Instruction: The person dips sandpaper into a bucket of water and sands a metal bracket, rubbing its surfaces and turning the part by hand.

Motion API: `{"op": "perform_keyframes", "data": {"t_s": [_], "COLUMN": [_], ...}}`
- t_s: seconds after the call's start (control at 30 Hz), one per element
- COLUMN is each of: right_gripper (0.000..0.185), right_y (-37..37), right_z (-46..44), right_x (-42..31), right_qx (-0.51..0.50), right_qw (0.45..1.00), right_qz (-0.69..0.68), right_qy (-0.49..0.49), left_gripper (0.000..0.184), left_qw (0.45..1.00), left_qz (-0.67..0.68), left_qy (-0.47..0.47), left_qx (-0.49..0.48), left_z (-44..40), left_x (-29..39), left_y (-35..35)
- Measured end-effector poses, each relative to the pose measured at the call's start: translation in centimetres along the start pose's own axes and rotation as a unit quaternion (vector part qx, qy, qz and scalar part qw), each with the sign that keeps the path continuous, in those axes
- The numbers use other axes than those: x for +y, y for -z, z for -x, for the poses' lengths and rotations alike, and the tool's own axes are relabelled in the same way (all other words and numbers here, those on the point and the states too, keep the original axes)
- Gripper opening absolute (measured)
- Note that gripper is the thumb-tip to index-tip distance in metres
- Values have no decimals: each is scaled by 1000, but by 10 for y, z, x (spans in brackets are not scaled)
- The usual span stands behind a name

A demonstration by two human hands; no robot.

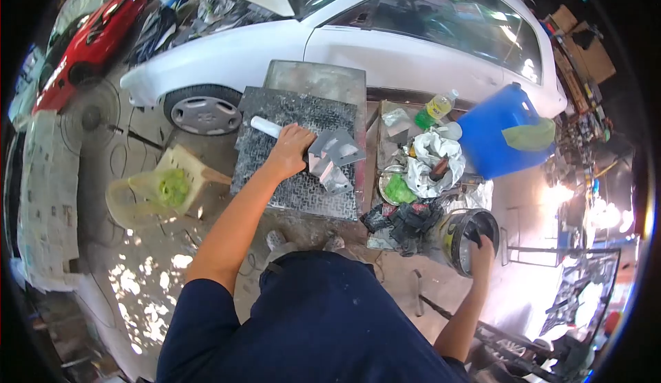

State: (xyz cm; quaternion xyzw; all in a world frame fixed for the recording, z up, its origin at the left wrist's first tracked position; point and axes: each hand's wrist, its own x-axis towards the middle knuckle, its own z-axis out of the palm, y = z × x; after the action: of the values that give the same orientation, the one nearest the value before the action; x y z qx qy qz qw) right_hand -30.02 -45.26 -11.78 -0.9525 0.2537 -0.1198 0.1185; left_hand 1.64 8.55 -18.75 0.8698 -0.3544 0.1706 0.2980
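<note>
My left hand (292, 150) is closed at the edge of several grey, angular metal plates (335, 159) with holes in them. They are over a dark, textured mat (261, 176) on a low stand. Past my knuckles a white cylinder (266, 127) sticks out to the left; whether my hand touches it is unclear. On the right, my right hand (483, 247) reaches into the mouth of a dark-rimmed bucket (452, 242). Its fingers are closed around something dark, whose kind I cannot make out, and the bucket's interior hides part of it.
A white car (413, 59) stands ahead. Beside the bucket are dark rags (407, 228), crumpled white plastic (430, 152), a green-liquid bottle (435, 110) and a blue jerrycan (499, 132). To the left are a cream plastic stool (189, 173) and a standing fan (89, 116).
</note>
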Motion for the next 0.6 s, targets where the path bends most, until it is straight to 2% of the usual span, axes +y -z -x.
{"op": "perform_keyframes", "data": {"t_s": [0.07, 0.1, 0.13, 0.17, 0.2, 0.27, 0.37, 0.47, 0.57, 0.6], "right_gripper": [38, 36, 34, 35, 38, 42, 35, 30, 41, 43], "right_y": [11, -4, -19, -50, -79, -116, -156, -143, -141, -149], "right_z": [-6, -3, -3, -2, 0, -5, 2, 33, 34, 30], "right_x": [-114, -157, -200, -227, -252, -308, -333, -319, -324, -331], "right_qx": [-118, -145, -189, -201, -179, -164, -155, -72, -43, -76], "right_qw": [987, 978, 963, 944, 932, 910, 870, 872, 862, 871], "right_qz": [-103, -145, -169, -183, -164, -90, 99, -29, 65, 86], "right_qy": [26, 36, 89, 186, 270, 370, 457, 483, 500, 478], "left_gripper": [46, 43, 42, 41, 39, 34, 35, 36, 33, 33], "left_qw": [1000, 1000, 1000, 1000, 999, 999, 998, 999, 999, 999], "left_qz": [-14, -1, -12, -23, -35, -37, -52, -43, -39, -43], "left_qy": [-12, -14, -13, -12, -11, -14, -24, -27, -18, -16], "left_qx": [-1, 6, -5, -16, -27, -23, -20, -9, 2, -3], "left_z": [2, 2, 2, 3, 4, 9, 13, 13, 16, 16], "left_x": [-5, -2, -4, -6, -7, -2, 4, 0, 6, 4], "left_y": [-3, 0, -1, -2, -3, 3, 12, 8, 9, 9]}}
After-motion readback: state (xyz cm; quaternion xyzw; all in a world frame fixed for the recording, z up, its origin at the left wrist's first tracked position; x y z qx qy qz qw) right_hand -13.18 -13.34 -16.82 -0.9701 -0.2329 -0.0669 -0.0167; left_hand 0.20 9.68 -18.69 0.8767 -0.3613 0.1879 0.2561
